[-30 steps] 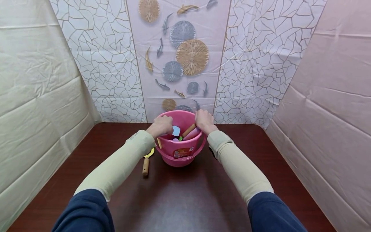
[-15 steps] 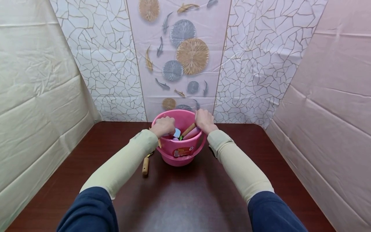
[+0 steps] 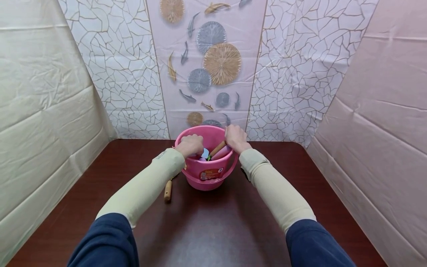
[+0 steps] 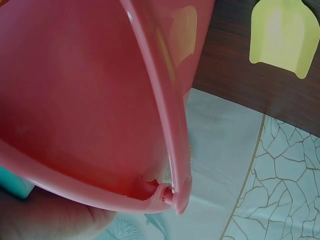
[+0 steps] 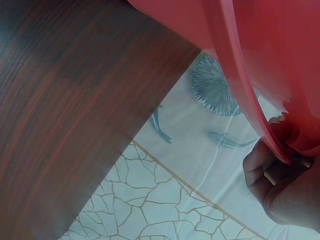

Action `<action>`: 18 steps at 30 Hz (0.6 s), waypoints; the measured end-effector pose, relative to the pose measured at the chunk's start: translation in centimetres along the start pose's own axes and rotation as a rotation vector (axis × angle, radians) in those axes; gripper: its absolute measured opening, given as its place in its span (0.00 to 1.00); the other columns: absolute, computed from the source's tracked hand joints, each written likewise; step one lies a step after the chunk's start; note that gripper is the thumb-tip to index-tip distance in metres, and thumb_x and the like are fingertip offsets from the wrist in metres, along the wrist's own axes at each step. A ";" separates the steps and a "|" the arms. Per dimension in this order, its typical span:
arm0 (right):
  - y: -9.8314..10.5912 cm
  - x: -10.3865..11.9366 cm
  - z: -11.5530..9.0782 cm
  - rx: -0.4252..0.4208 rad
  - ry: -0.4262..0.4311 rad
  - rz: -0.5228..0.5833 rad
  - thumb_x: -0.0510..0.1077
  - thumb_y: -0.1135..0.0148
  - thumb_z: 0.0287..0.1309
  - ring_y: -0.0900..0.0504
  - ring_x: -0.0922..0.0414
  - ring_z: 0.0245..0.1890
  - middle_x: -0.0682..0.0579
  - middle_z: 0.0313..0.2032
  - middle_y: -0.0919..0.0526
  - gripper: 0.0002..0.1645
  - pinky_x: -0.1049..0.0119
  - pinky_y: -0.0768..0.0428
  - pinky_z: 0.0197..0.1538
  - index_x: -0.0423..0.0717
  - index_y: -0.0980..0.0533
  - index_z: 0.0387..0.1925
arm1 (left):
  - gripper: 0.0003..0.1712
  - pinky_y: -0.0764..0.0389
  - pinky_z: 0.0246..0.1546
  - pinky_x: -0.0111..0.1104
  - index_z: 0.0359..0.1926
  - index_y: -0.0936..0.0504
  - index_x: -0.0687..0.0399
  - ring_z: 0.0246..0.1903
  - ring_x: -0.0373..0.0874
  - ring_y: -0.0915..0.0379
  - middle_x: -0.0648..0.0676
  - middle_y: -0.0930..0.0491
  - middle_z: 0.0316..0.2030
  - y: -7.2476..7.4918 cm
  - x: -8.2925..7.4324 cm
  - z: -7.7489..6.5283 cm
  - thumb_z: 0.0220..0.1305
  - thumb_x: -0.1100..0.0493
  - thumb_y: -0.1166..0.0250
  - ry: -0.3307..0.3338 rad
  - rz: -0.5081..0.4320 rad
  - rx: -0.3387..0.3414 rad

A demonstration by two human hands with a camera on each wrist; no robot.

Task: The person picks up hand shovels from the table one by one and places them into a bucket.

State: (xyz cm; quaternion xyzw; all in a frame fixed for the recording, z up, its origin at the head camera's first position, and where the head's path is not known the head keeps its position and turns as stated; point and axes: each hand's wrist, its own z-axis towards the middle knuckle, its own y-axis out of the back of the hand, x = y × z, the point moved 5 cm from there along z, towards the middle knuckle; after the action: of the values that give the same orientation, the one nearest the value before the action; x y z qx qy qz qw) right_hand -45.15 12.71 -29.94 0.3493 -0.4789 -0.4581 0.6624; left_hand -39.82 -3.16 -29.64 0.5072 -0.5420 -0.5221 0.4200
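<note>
A pink bucket (image 3: 195,167) stands near the table's far edge, with toy tools inside. My left hand (image 3: 191,144), knuckles up, reaches over its left rim; in the left wrist view, part of that hand (image 4: 60,220) lies just past the rim, beside a teal piece (image 4: 14,184). Its fingertips are hidden, and I cannot tell whether they hold anything. With curled fingers, my right hand (image 3: 236,137) grips the bucket's right rim where the carrying handle joins. Inside show a light blue scoop-like piece (image 3: 205,153), a wooden handle (image 3: 218,150) and a pink piece (image 3: 222,153).
Left of the bucket on the dark red-brown table (image 3: 140,163) lies a toy shovel with a wooden handle (image 3: 168,191); the left wrist view shows a yellow blade (image 4: 283,37). A patterned cloth (image 3: 213,100) hangs behind the table, with plain cloth on both sides.
My left hand has moved slightly right, from the left rim further over the bucket's opening. The light blue piece has shifted a little right. My right hand keeps its grip.
</note>
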 end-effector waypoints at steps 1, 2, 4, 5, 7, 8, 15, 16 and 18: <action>0.0 0.0 0.0 0.000 0.001 -0.002 0.55 0.65 0.74 0.17 0.42 0.40 0.40 0.39 0.17 0.29 0.47 0.21 0.43 0.47 0.30 0.21 | 0.04 0.30 0.27 0.35 0.31 0.24 0.54 0.28 0.46 0.30 0.53 0.29 0.27 0.0 0.0 0.0 0.53 0.63 0.38 0.000 0.003 -0.002; 0.0 0.0 0.0 0.000 0.001 -0.003 0.55 0.65 0.74 0.17 0.42 0.40 0.40 0.39 0.17 0.29 0.47 0.21 0.43 0.47 0.30 0.21 | 0.04 0.30 0.27 0.35 0.31 0.24 0.54 0.28 0.46 0.30 0.54 0.29 0.27 0.0 -0.1 0.0 0.52 0.63 0.38 0.001 0.004 -0.002; 0.0 -0.1 0.0 0.003 0.000 -0.003 0.55 0.65 0.74 0.17 0.42 0.40 0.40 0.39 0.17 0.29 0.47 0.21 0.43 0.47 0.30 0.21 | 0.04 0.30 0.26 0.35 0.31 0.24 0.54 0.28 0.46 0.29 0.54 0.29 0.27 0.0 -0.1 0.1 0.52 0.63 0.37 0.001 0.003 0.001; 0.0 -0.1 0.0 0.004 0.000 -0.003 0.55 0.65 0.74 0.17 0.42 0.41 0.40 0.39 0.17 0.29 0.47 0.21 0.43 0.47 0.30 0.21 | 0.04 0.30 0.26 0.35 0.31 0.24 0.54 0.28 0.46 0.30 0.54 0.29 0.27 0.0 -0.1 0.1 0.52 0.63 0.37 0.001 0.005 0.002; 0.0 -0.1 0.0 0.006 -0.002 -0.001 0.55 0.65 0.74 0.17 0.42 0.41 0.41 0.39 0.17 0.29 0.47 0.21 0.43 0.47 0.30 0.21 | 0.04 0.30 0.25 0.34 0.30 0.23 0.54 0.27 0.46 0.30 0.54 0.29 0.27 0.0 -0.1 0.2 0.52 0.62 0.36 0.000 0.002 0.010; 0.0 -0.1 0.0 0.006 -0.004 0.001 0.55 0.65 0.74 0.17 0.42 0.41 0.41 0.39 0.17 0.29 0.47 0.21 0.43 0.47 0.30 0.21 | 0.04 0.30 0.25 0.34 0.30 0.23 0.54 0.26 0.45 0.30 0.53 0.29 0.27 -0.1 -0.1 0.2 0.53 0.62 0.36 -0.003 0.001 0.013; 0.1 -0.1 0.0 0.009 -0.018 0.008 0.55 0.65 0.74 0.17 0.42 0.43 0.40 0.41 0.17 0.29 0.47 0.22 0.45 0.47 0.30 0.21 | 0.03 0.29 0.22 0.31 0.32 0.23 0.55 0.24 0.44 0.30 0.53 0.29 0.25 -0.6 0.1 0.0 0.55 0.63 0.37 -0.020 -0.025 0.045; 0.0 -0.1 0.0 0.010 -0.019 0.009 0.55 0.65 0.74 0.17 0.42 0.42 0.40 0.40 0.17 0.29 0.47 0.22 0.45 0.47 0.30 0.21 | 0.03 0.29 0.23 0.32 0.33 0.23 0.55 0.24 0.45 0.30 0.53 0.29 0.25 -0.7 0.1 0.0 0.56 0.63 0.37 -0.021 -0.028 0.046; 0.0 0.0 0.0 0.010 -0.020 0.009 0.55 0.65 0.74 0.18 0.42 0.42 0.41 0.39 0.17 0.29 0.47 0.22 0.45 0.48 0.31 0.20 | 0.02 0.29 0.25 0.32 0.33 0.23 0.55 0.25 0.45 0.30 0.53 0.29 0.25 -0.9 0.2 -0.1 0.58 0.62 0.39 -0.021 -0.032 0.050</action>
State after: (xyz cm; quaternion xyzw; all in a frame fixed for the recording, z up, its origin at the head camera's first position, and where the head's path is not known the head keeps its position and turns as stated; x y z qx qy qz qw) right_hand -45.10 12.75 -29.93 0.3459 -0.4893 -0.4560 0.6580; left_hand -39.65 -3.31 -30.50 0.5205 -0.5510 -0.5203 0.3933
